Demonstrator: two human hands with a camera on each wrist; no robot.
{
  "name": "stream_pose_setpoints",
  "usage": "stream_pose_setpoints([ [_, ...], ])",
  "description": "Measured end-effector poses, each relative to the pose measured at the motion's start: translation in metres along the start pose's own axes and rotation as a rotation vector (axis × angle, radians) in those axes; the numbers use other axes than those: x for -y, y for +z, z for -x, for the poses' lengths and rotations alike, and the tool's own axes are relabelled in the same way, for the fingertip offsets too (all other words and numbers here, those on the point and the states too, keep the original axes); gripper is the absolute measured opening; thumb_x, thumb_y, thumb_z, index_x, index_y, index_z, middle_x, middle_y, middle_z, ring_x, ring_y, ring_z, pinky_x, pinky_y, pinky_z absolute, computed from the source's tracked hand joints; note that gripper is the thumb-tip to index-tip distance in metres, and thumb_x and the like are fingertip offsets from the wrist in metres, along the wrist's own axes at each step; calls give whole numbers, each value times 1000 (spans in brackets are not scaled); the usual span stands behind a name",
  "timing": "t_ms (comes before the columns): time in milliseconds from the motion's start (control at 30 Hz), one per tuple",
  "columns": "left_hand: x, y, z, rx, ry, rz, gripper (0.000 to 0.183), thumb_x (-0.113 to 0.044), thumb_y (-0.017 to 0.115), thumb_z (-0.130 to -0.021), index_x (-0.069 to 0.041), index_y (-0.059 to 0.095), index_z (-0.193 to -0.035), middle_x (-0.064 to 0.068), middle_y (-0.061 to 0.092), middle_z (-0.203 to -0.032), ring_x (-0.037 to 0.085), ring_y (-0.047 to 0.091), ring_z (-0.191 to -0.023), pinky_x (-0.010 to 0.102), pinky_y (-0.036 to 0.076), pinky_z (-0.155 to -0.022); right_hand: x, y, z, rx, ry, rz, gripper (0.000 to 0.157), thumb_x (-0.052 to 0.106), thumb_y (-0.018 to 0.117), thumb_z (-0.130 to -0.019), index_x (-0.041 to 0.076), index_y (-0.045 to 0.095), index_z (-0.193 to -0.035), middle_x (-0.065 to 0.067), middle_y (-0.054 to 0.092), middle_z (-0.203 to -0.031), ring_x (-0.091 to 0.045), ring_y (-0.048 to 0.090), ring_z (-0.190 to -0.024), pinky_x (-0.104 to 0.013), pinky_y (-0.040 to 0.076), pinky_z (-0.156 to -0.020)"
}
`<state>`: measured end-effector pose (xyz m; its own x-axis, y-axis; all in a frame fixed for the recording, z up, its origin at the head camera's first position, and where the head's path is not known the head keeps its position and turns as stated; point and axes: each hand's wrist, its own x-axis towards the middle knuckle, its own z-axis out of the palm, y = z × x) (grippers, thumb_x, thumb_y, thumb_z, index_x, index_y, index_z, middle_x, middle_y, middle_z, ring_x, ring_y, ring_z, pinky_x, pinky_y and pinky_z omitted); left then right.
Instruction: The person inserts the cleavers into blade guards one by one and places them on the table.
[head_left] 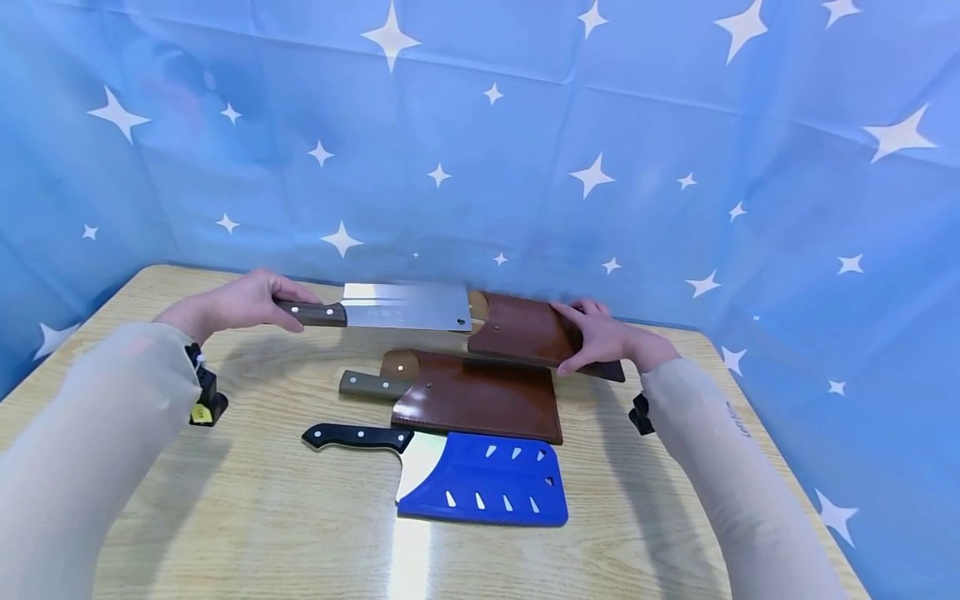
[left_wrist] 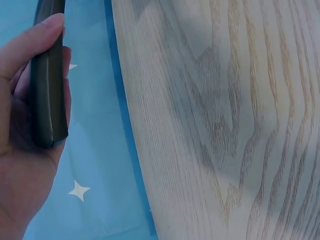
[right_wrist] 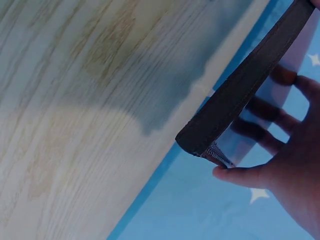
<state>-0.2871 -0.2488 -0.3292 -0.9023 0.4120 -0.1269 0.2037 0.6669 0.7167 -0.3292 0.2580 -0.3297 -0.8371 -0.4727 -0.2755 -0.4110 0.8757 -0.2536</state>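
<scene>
My left hand (head_left: 242, 303) grips the dark wooden handle (left_wrist: 49, 97) of a cleaver (head_left: 405, 307), its thumb laid along the handle. The broad steel blade points right, and its front end meets the mouth of a brown leather sheath (head_left: 516, 323). At the sheath's far end, my right hand (head_left: 602, 337) holds it with thumb and fingers spread across its width. The right wrist view shows the sheath's dark end edge (right_wrist: 240, 85), with the thumb at its lower corner. Both things are raised over the table's back edge.
Nearer on the wooden table (head_left: 262, 500) lies a second brown sheath (head_left: 487, 396) with a knife handle (head_left: 367, 385) sticking out leftward. In front of it is a black-handled cleaver (head_left: 360, 436) in a blue slotted cover (head_left: 487, 483). A blue star-patterned cloth (head_left: 450, 117) hangs behind.
</scene>
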Motion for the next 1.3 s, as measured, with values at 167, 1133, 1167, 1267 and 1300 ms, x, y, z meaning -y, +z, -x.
stream_pose_setpoints([
  [167,-2,4,-2,12,22,-4,44,-8,73,-77,-2,63,-119,16,65,-116,9,62,-84,24,47,-76,4,0,-1,1,-3,0,113,47,80,-67,15,12,-151,-23,15,-146,-40,12,-131,-64,29,-100],
  [1133,-10,15,-14,126,54,-25,43,-13,72,-78,-7,63,-120,10,66,-112,15,62,-88,32,45,-82,32,10,-4,-13,-125,9,111,48,79,-68,19,13,-151,-18,16,-148,-39,15,-132,-67,24,-98],
  [1167,-11,17,-16,129,68,-25,43,-13,72,-78,-6,63,-119,10,66,-112,15,62,-87,32,45,-82,34,10,-5,-13,-126,11,111,48,79,-68,19,13,-151,-18,17,-148,-39,15,-132,-67,23,-99],
  [1267,-15,20,-20,130,84,-4,43,-12,72,-78,-5,62,-120,11,67,-111,15,63,-86,31,46,-80,37,9,-8,-12,-109,19,110,49,78,-68,21,11,-151,-17,17,-148,-37,16,-131,-66,24,-98],
  [1300,-16,21,-21,125,81,-1,43,-12,72,-79,-5,62,-120,11,67,-111,14,63,-86,31,46,-80,38,8,-8,-13,-101,19,110,49,78,-68,21,11,-151,-17,17,-148,-37,16,-131,-66,24,-98],
])
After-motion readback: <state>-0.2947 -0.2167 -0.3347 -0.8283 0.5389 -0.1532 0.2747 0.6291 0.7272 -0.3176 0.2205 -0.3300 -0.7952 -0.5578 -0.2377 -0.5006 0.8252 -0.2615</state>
